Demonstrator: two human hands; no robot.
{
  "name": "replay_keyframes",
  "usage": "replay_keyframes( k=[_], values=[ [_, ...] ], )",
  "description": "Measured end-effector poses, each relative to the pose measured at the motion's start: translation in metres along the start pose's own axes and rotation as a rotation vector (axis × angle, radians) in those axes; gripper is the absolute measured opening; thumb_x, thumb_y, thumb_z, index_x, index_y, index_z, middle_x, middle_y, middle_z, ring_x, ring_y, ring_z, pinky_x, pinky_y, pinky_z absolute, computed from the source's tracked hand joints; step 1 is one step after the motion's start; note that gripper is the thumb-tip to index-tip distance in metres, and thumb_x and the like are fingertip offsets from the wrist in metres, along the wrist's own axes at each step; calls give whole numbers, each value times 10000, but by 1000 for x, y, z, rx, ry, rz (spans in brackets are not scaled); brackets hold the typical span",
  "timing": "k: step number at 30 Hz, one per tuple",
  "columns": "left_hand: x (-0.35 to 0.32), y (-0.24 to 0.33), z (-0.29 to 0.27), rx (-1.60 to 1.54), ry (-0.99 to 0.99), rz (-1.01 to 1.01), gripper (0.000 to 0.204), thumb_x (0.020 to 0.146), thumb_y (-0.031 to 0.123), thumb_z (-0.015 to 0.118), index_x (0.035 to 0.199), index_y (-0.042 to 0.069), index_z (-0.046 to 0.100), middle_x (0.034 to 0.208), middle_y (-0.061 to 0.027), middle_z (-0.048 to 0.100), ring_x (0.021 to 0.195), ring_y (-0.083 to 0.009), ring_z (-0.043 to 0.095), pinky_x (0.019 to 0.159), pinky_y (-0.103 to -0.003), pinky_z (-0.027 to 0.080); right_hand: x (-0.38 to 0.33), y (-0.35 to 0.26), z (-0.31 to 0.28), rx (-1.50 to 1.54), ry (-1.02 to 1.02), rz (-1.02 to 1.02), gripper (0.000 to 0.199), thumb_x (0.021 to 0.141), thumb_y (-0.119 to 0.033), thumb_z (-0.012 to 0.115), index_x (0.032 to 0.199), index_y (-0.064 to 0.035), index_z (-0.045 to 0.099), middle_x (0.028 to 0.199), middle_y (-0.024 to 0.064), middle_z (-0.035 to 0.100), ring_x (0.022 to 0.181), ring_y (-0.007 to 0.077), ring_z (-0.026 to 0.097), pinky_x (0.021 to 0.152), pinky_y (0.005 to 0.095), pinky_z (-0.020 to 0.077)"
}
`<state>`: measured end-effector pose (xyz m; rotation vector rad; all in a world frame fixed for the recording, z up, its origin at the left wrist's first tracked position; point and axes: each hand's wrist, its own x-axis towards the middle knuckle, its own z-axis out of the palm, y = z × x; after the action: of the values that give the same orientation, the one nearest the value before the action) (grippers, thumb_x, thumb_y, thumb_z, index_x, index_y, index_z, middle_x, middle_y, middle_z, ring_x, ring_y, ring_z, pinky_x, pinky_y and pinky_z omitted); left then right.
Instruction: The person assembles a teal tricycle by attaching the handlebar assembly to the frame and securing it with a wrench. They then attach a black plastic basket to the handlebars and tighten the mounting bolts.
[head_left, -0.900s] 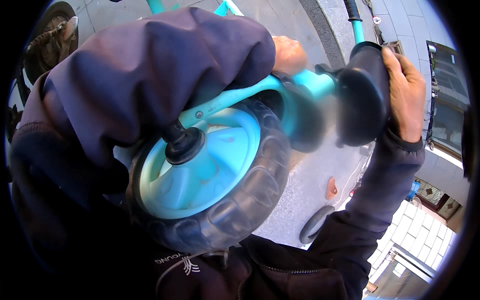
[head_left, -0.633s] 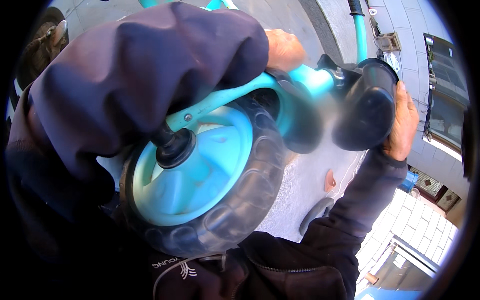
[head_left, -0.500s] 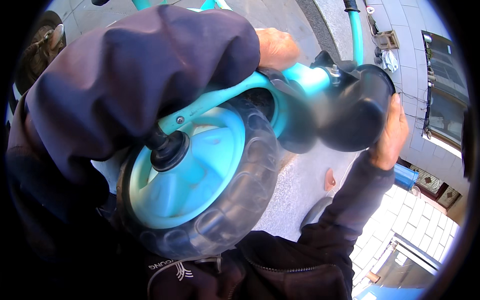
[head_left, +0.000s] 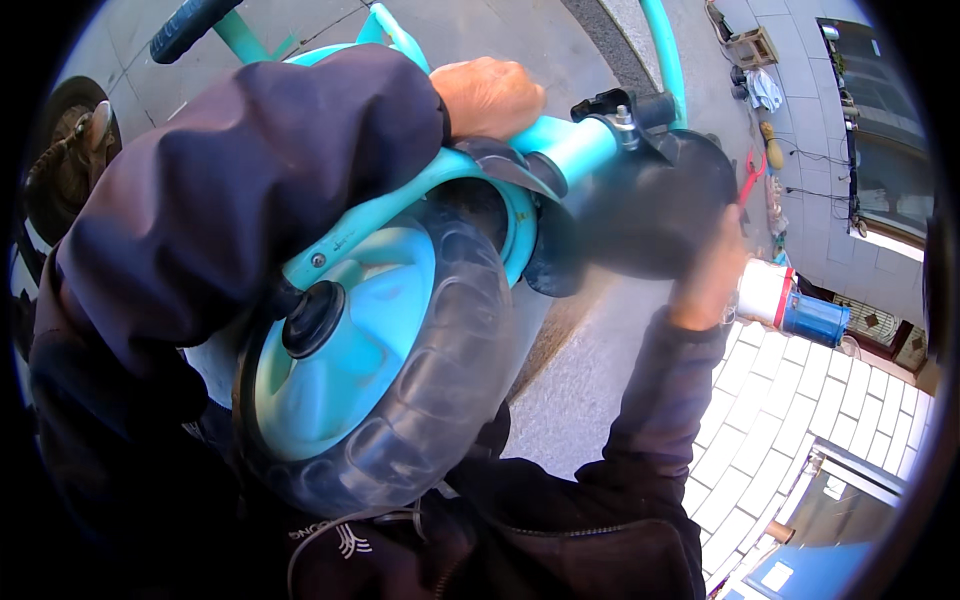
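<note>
A turquoise child's cycle is tilted against my front, its wheel (head_left: 335, 385) with a dark tyre close to my body. My left hand (head_left: 490, 97) is closed on the turquoise frame (head_left: 575, 155) above the wheel; its fingertips are hidden. At the right, my right hand (head_left: 712, 275) is held against the edge of a black round part (head_left: 650, 205) in front of the frame. Both are blurred, and the thumb is hidden. A metal bolt (head_left: 625, 125) stands up from a black clamp on the frame. My left sleeve covers part of the fork.
A black handlebar grip (head_left: 192, 28) shows at upper left, above another dark wheel (head_left: 72, 155). A curved turquoise tube (head_left: 665, 60) rises at upper right. Beyond my right arm are a blue bucket (head_left: 815, 318), a crate (head_left: 752, 46) and a white-tiled surface (head_left: 770, 430). Grey paving lies beyond.
The cycle's frame and both my hands have shifted left in view. A black handlebar grip shows more fully at upper left. My right hand stays at the black round part.
</note>
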<state>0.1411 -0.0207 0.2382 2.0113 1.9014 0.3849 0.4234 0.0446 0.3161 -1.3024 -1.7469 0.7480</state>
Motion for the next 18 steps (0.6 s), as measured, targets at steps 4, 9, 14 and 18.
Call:
replay_keyframes(
  k=[4, 9, 14, 18],
  values=[
    [-2, 2, -1, 10, 6, 6, 301, 936, 112, 605, 1217, 2, 613, 999, -277, 676, 935, -411, 700, 816, -453, 592, 4, -12, 2, 11, -36, -91, 368, 1054, -272, 515, 1203, 39, 642, 1072, 83, 692, 941, 129, 629, 862, 259, 506],
    [-1, 3, -3, 3, -53, -51, 319, 939, 119, 602, 1237, 3, 605, 992, -273, 678, 948, -413, 696, 822, -460, 589, 2, -43, 5, -245, 4, -518, 309, 1023, -141, 545, 1280, 21, 604, 1088, 99, 671, 983, 142, 622, 914, 277, 508],
    [0, 1, -2, -1, -1, -25, 310, 938, 123, 602, 1224, 2, 610, 980, -265, 678, 946, -416, 694, 828, -472, 584, 13, -72, 20, -211, -233, -162, 521, 867, -335, 777, 1218, 33, 662, 1067, 131, 696, 994, 194, 646, 891, 300, 512],
    [1, 0, -1, 48, -44, -31, 311, 944, 121, 585, 1233, 9, 608, 973, -261, 679, 941, -420, 692, 825, -477, 579, 34, -87, 27, -511, -472, -352, 499, 806, -321, 801, 1131, 44, 699, 1013, 191, 717, 892, 197, 689, 819, 316, 537]
  ],
)
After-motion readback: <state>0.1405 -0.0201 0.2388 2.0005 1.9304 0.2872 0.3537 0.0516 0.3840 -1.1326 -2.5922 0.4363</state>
